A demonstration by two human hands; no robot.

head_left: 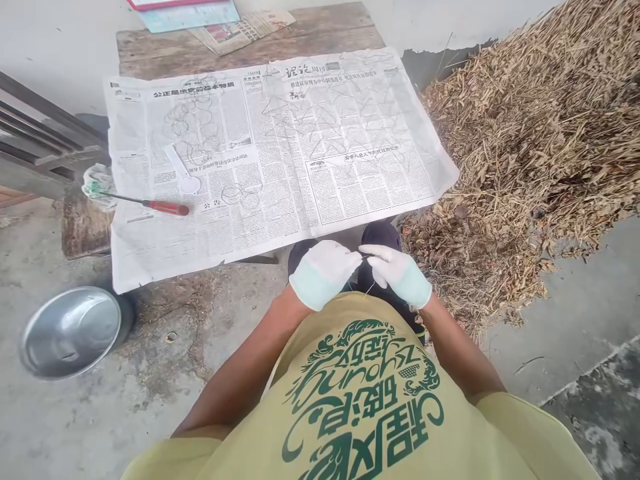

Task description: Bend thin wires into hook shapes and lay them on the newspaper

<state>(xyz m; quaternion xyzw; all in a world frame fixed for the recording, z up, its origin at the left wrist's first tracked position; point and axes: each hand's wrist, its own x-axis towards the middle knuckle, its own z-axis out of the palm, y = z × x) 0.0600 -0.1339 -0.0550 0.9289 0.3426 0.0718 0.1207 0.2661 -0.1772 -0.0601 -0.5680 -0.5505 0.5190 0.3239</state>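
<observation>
Both of my hands wear white gloves and meet in front of my lap, just below the table's near edge. My left hand [324, 272] and my right hand [399, 272] each pinch a thin dark wire [365, 256] between their fingertips. A pale thread-like end hangs down from the pinch. On the newspaper [280, 193] covering the low wooden table [310, 33] lie several thin wire loops and bent wire shapes [330, 123], faint against the print.
A red-handled screwdriver [150, 203] lies at the newspaper's left edge beside a wad of cloth [97, 183]. A white spoon [183, 173] rests on the paper. A metal bowl [73, 331] sits on the concrete floor at left. A pile of dry straw [530, 147] fills the right.
</observation>
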